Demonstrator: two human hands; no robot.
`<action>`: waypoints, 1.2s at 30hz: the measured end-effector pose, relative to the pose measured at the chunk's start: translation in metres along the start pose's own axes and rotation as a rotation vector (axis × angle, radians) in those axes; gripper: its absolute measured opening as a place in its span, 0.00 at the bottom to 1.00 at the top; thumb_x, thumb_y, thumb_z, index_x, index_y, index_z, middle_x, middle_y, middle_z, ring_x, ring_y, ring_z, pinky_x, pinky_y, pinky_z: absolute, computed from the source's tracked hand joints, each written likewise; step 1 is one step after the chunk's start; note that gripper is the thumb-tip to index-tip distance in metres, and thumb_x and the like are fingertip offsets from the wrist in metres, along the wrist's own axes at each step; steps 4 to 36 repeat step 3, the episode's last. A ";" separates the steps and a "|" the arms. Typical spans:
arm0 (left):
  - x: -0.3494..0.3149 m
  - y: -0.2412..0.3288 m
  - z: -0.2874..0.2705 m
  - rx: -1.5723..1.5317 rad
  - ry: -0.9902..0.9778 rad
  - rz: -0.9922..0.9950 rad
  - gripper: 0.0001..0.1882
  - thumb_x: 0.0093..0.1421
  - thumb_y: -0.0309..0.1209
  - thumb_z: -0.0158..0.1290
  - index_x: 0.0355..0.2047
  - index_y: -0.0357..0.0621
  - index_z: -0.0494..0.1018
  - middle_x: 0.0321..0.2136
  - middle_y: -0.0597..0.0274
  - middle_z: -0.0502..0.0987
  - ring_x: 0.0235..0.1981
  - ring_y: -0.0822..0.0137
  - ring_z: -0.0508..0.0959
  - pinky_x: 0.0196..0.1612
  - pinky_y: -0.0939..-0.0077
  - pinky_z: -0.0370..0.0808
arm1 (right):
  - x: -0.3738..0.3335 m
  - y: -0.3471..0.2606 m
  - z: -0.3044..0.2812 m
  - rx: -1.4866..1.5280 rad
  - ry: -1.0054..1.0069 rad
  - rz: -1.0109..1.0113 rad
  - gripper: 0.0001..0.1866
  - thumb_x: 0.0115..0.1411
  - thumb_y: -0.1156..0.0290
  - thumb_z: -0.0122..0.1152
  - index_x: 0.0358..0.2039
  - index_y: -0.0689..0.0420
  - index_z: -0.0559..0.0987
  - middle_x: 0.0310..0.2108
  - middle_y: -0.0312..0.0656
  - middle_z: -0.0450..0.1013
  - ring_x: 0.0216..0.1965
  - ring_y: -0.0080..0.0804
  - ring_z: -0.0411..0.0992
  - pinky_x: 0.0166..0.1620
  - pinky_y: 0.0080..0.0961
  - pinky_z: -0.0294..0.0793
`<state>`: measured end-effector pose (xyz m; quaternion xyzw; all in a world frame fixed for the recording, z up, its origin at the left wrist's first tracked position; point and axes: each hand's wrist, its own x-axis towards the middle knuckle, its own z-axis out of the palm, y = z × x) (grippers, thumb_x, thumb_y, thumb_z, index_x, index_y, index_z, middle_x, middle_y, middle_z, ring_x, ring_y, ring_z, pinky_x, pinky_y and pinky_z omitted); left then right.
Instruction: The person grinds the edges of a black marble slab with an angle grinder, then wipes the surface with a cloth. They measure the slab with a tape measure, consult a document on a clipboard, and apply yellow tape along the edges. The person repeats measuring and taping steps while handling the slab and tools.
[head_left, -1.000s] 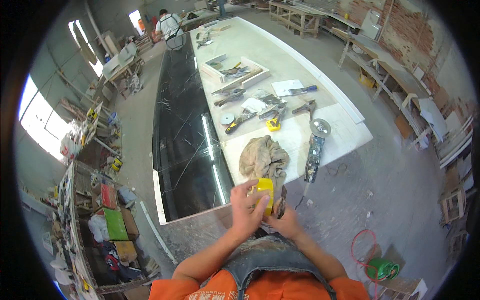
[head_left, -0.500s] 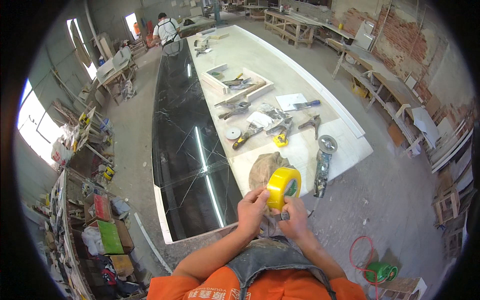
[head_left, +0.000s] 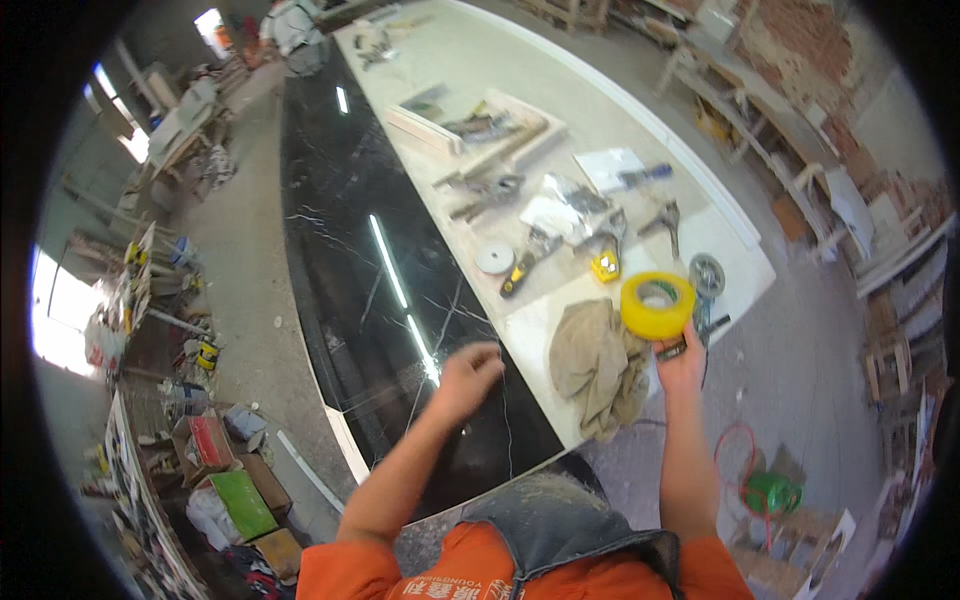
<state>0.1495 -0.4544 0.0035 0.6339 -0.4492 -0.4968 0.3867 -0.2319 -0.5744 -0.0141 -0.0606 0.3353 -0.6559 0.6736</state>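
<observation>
My right hand (head_left: 683,368) holds up a roll of yellow tape (head_left: 650,318) over the near right corner of the table. A small dark object (head_left: 670,349) sits in the same grip, its kind unclear. My left hand (head_left: 468,382) hovers above the black, white-veined slab (head_left: 345,250), its fingers curled together. Whether a thin strip of tape is pinched there cannot be made out. Between my hands and just beyond them, a crumpled tan cloth (head_left: 592,365) lies on the pale board (head_left: 535,330). Behind the tape roll, an angle grinder (head_left: 707,276) is partly hidden.
On the board lie a white disc (head_left: 494,257), a yellow tape measure (head_left: 605,266), spring clamps (head_left: 663,222) and a wooden tray (head_left: 520,135) of tools. A co-worker (head_left: 292,35) stands at the far left end. On the floor at right is a green gas cylinder (head_left: 770,492).
My hands have parted. The right carried the tape roll rightward and tipped it flatter; the left let go of the roll and moved left over the black slab. The whole view has shifted.
</observation>
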 end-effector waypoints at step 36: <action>0.043 -0.017 -0.052 0.223 0.025 0.029 0.21 0.66 0.34 0.60 0.57 0.38 0.77 0.47 0.58 0.83 0.48 0.69 0.80 0.55 0.71 0.75 | -0.012 0.021 -0.018 -0.035 0.191 0.015 0.18 0.74 0.67 0.51 0.60 0.61 0.72 0.59 0.48 0.74 0.61 0.49 0.71 0.66 0.53 0.69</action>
